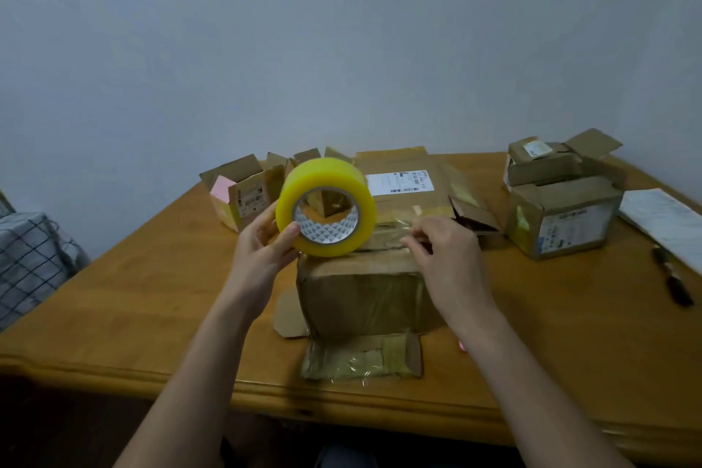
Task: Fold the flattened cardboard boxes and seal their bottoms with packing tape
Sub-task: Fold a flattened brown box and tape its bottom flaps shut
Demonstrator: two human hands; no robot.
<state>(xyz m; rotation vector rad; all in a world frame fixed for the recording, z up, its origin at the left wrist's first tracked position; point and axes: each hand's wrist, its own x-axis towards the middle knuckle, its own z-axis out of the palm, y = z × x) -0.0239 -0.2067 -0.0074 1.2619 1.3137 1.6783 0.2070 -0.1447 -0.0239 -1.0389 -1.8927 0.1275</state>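
Head view: my left hand (266, 239) grips the yellow tape roll (326, 207) upright on the upturned cardboard box (357, 296) at table (152, 296) centre. My right hand (444, 251), at three o'clock, pinches its clear tape strip (391, 230) across the box's top. Open boxes (562, 201) at two o'clock; contents unclear.

A wooden table (133, 300) stands against a pale wall (342, 30). At its right edge lies a white sheet (664, 220), with a dark pen-like tool (672, 279) just beside it. At far left sits checked cloth (26, 258).
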